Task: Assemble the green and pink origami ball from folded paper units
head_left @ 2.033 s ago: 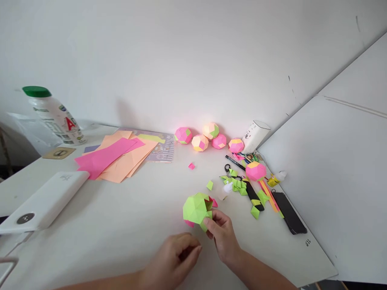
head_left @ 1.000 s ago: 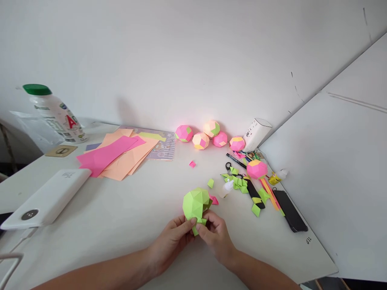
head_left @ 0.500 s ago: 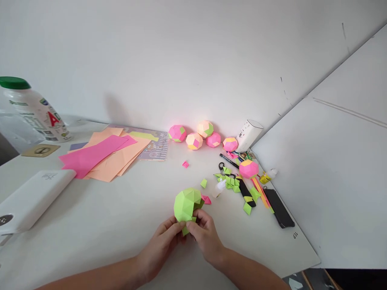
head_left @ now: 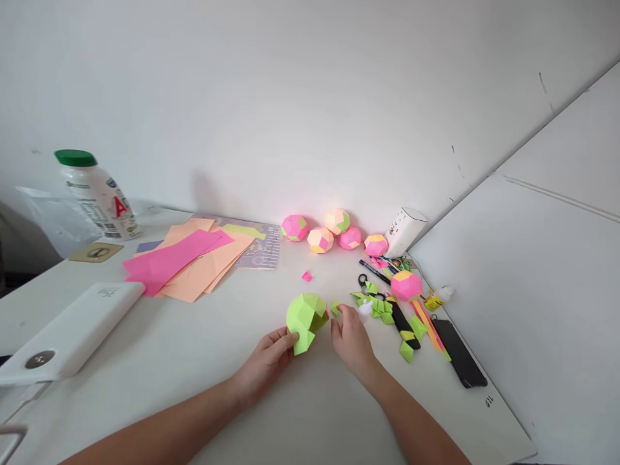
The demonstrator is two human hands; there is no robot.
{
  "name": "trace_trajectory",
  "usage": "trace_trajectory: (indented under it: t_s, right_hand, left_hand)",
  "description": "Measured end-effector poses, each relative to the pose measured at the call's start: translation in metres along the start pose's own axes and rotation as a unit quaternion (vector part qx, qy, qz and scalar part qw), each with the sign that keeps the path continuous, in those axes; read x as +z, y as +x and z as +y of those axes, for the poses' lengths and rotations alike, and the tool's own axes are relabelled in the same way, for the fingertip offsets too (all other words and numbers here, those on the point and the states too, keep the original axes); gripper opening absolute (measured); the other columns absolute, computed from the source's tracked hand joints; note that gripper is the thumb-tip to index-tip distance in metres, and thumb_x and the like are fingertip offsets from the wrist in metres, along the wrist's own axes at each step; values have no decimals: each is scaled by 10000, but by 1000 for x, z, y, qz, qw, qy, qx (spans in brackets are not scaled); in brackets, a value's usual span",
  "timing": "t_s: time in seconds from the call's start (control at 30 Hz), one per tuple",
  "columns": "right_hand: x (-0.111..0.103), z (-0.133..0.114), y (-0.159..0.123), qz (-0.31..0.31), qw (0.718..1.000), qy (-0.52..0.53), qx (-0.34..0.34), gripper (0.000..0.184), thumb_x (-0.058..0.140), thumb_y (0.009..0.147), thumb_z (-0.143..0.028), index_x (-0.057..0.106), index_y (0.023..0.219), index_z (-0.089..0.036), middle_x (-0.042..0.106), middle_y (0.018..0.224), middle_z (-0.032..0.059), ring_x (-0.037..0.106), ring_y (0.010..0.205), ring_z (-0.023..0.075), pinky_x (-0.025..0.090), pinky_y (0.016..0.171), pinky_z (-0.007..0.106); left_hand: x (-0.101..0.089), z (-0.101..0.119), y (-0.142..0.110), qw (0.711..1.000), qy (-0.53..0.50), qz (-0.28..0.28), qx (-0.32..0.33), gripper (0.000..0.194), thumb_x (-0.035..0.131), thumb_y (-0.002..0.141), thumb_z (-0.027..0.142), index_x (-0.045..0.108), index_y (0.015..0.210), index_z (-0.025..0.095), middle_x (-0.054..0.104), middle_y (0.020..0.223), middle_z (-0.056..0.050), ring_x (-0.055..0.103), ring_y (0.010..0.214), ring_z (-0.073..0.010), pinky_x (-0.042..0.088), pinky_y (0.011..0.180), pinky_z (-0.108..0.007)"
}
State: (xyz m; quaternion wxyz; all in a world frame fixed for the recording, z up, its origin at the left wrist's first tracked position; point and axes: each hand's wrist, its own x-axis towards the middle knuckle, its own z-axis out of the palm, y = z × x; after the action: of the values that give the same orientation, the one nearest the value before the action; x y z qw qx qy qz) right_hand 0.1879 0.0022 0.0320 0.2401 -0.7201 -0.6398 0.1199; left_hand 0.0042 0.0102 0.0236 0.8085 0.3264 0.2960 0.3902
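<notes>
Pinched between the thumb and fingers of my left hand point(head_left: 271, 354) is a green paper ball point(head_left: 304, 318), faceted and hollow, with an opening on its right side. My right hand point(head_left: 354, 339) is off the ball, a short way to its right. Its thumb and forefinger are apart with nothing visible between them. Just beyond the forefinger lies a small green paper piece point(head_left: 335, 307), partly covered by the fingertip. A small white object point(head_left: 365, 309), perhaps a glue bottle, is right of the hand, beside a heap of folded green pieces point(head_left: 380, 311).
Finished pink and peach paper balls point(head_left: 320, 240) line the wall. Scissors point(head_left: 363, 280), a black-handled cutter point(head_left: 403, 326), a yellow bottle point(head_left: 436, 298) and a black phone point(head_left: 459, 352) lie to the right. Left are paper sheets point(head_left: 191, 274), a white power bank point(head_left: 92, 326) and a green-capped bottle point(head_left: 99, 200).
My right hand has let go of the green ball and moved right, towards the small green piece. My left hand keeps hold of the ball. The view has shifted slightly.
</notes>
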Motion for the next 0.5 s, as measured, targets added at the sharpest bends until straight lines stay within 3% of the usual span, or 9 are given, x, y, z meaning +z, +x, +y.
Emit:
trace_trajectory:
  t_s: [0.13, 0.27, 0.37, 0.5]
  right_hand:
    - [13, -3, 19, 4, 999, -39, 27, 254, 443, 861, -144, 563, 1084, -128, 623, 977, 163, 607, 819, 255, 401, 630, 315]
    - [18, -2, 32, 23, 998, -43, 42, 188, 471, 816, -103, 633, 901, -143, 643, 838, 130, 603, 739, 235, 371, 607, 299]
    - [16, 2, 33, 42, 999, -7, 15, 198, 459, 809, -105, 650, 808, -157, 664, 818, 105, 601, 725, 216, 392, 613, 293]
    - [1, 6, 15, 76, 994, 60, -45, 222, 446, 859, -179, 668, 855, -182, 679, 864, 83, 608, 778, 196, 450, 670, 296]
  left_hand:
    - [2, 0, -2, 1000, -2, -8, -3, 299, 723, 705, 414, 677, 805, 137, 702, 863, -94, 606, 888, -235, 427, 834, -329]
    - [1, -3, -1, 1000, -12, -13, -6, 267, 723, 709, 384, 678, 801, 137, 710, 876, -95, 609, 918, -243, 429, 829, -328]
    - [0, -4, 0, 1000, -21, -13, -7, 250, 733, 700, 368, 683, 785, 139, 712, 851, -89, 608, 922, -242, 426, 823, -321]
    - [-3, -6, 1, 999, -23, -15, -17, 226, 726, 710, 359, 684, 742, 140, 704, 807, -80, 609, 867, -222, 421, 808, -304]
